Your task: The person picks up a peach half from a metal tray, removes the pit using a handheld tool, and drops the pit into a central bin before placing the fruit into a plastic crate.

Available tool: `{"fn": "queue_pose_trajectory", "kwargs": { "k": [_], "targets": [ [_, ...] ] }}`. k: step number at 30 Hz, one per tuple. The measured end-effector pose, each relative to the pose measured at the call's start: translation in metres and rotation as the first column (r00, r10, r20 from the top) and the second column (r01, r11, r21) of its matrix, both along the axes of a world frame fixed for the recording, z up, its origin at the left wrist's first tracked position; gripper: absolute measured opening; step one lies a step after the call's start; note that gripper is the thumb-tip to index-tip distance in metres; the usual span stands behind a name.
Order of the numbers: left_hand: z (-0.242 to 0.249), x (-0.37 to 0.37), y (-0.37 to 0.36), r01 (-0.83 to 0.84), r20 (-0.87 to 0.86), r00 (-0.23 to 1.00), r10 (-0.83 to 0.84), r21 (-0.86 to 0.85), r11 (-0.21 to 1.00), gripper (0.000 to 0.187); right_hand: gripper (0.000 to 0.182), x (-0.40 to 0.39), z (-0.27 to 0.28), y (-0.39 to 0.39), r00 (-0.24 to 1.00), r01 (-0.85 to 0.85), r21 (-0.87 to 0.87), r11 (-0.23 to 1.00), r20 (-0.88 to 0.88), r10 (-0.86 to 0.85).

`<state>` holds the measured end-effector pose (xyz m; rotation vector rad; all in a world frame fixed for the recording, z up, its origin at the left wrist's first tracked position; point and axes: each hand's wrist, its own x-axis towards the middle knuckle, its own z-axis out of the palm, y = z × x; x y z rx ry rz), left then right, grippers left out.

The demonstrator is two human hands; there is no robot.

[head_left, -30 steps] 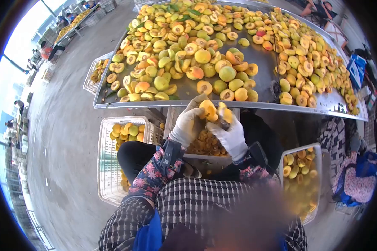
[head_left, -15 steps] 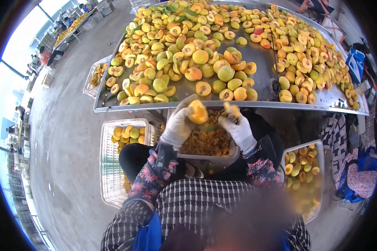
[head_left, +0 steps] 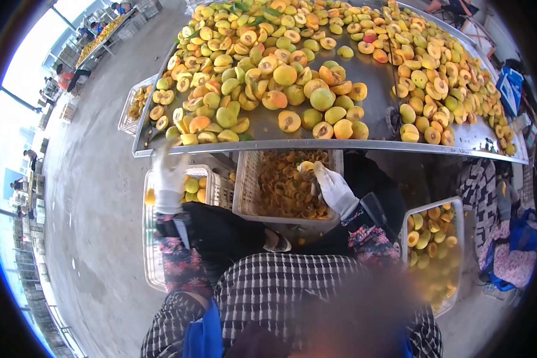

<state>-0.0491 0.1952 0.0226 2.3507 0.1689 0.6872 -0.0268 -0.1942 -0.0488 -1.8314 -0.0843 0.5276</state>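
Observation:
My left hand [head_left: 170, 182], in a white glove and blurred by motion, is over the left white basket [head_left: 155, 262]. Its fingers look stretched out, with no fruit visible in them. Beside its wrist shows a yellow peach half [head_left: 150, 197]. My right hand [head_left: 336, 190], also gloved, is closed on a small yellow peach piece [head_left: 306, 166] above the middle crate [head_left: 240, 197]. Something thin and dark shows under the right fingers; I cannot make out what it is. Peach pits and scraps [head_left: 286, 191] fill much of the middle crate.
A metal table [head_left: 268, 144] ahead bears many halved peaches [head_left: 289, 121]. Another crate of peach halves [head_left: 432, 238] stands at my right, and a further basket [head_left: 128, 119] at the table's left. Bags [head_left: 522, 238] lie far right; other people sit in the left distance.
My left hand has moved left from the middle crate to the left basket, and the peach half has left its fingers. My right hand has lowered slightly, still holding a yellow piece.

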Motion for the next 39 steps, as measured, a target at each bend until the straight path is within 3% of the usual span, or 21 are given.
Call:
{"fn": "queue_pose_trajectory", "kwargs": {
  "k": [1,3,4,5,6,8,11,14,17,21,24,25,26,28,29,31,32,33,36,38,39],
  "targets": [
    [-0.005,0.007,-0.028,0.127,-0.044,0.989,-0.143,-0.252,0.959,0.049,0.049,0.000,0.000,0.003,1.000,0.004,-0.043,0.999,0.029,-0.003],
    [0.004,0.008,-0.093,0.192,-0.200,0.887,-0.416,-0.660,0.726,0.046,0.050,0.001,-0.007,0.005,0.995,0.022,-0.085,0.996,0.098,-0.014],
    [-0.002,0.015,-0.111,0.435,-0.191,0.828,-0.527,-0.374,0.819,0.044,0.050,0.002,-0.021,0.005,0.991,0.034,-0.086,0.996,0.134,-0.022],
    [-0.008,0.022,-0.129,0.608,-0.154,0.780,-0.606,-0.044,0.793,0.041,0.050,0.001,-0.029,0.005,0.985,0.046,-0.086,0.995,0.167,-0.031],
    [-0.004,0.020,-0.151,0.623,-0.177,0.743,-0.645,-0.171,0.764,0.038,0.049,0.000,-0.026,0.004,0.992,0.050,-0.081,0.995,0.115,-0.041],
    [-0.017,0.025,-0.171,0.683,-0.149,0.683,-0.715,-0.216,0.697,0.037,0.048,0.002,-0.013,0.002,0.999,0.053,-0.072,0.996,0.015,-0.052],
    [-0.014,0.043,-0.181,0.621,-0.092,0.774,-0.626,-0.084,0.780,0.035,0.042,0.003,-0.005,0.000,0.993,0.113,-0.102,0.988,0.029,-0.111],
    [-0.024,0.092,-0.179,0.489,-0.037,0.872,-0.488,0.006,0.872,0.035,0.035,0.005,-0.029,0.003,0.989,0.125,0.103,0.987,-0.093,-0.116],
    [-0.042,0.131,-0.181,0.341,-0.278,0.912,-0.303,0.102,0.934,0.040,0.034,0.006,-0.053,0.004,0.985,0.060,0.197,0.979,-0.169,-0.027],
    [-0.051,0.148,-0.191,0.354,-0.466,0.845,-0.261,0.123,0.927,0.052,0.037,0.003,-0.046,0.003,0.969,0.058,0.282,0.958,-0.246,0.014],
    [-0.046,0.152,-0.186,0.502,-0.589,0.708,-0.389,0.032,0.864,0.051,0.033,-0.003,-0.010,0.002,0.955,0.116,0.357,0.927,-0.295,-0.005],
    [-0.044,0.153,-0.186,0.443,-0.479,0.720,-0.503,-0.241,0.864,0.048,0.031,-0.002,-0.016,0.005,0.976,0.156,0.386,0.909,-0.200,-0.083],
    [-0.044,0.152,-0.187,0.382,-0.341,0.740,-0.580,-0.497,0.779,0.044,0.030,-0.003,-0.028,0.009,0.981,0.193,0.421,0.886,-0.105,-0.163],
    [-0.045,0.142,-0.184,0.257,-0.045,0.798,-0.601,-0.877,0.406,0.039,0.028,-0.004,-0.020,0.014,0.975,0.199,0.473,0.858,-0.006,-0.223],
    [-0.044,0.135,-0.178,0.275,0.130,0.765,-0.631,-0.951,0.138,0.035,0.027,-0.005,-0.003,0.010,0.981,0.170,0.485,0.858,0.004,-0.196],
    [-0.019,0.105,-0.192,0.263,0.291,0.820,-0.492,-0.956,-0.128,0.038,0.025,-0.004,0.016,0.011,0.987,0.127,0.502,0.856,0.023,-0.160],
    [-0.005,0.090,-0.202,0.270,0.358,0.842,-0.404,-0.927,-0.261,0.039,0.025,-0.003,0.028,0.014,0.920,0.064,0.383,0.922,0.336,-0.203],
    [0.003,0.081,-0.208,0.290,0.366,0.852,-0.375,-0.925,-0.246,0.032,0.025,-0.003,0.045,0.019,0.761,0.047,0.243,0.969,0.620,-0.192],
    [0.003,0.073,-0.204,0.116,0.202,0.910,-0.361,-0.962,-0.247,0.035,0.023,0.000,0.071,0.027,0.556,0.060,0.045,0.997,0.828,-0.070],
    [0.013,0.059,-0.209,0.155,0.200,0.910,-0.364,-0.977,-0.149,0.047,0.021,0.002,0.083,0.032,0.721,-0.004,0.040,0.999,0.693,-0.025],
    [0.013,0.057,-0.211,0.168,0.196,0.918,-0.343,-0.980,-0.111,0.048,0.020,0.003,0.082,0.036,0.694,0.039,-0.025,0.999,0.720,-0.009]
  ]
}}
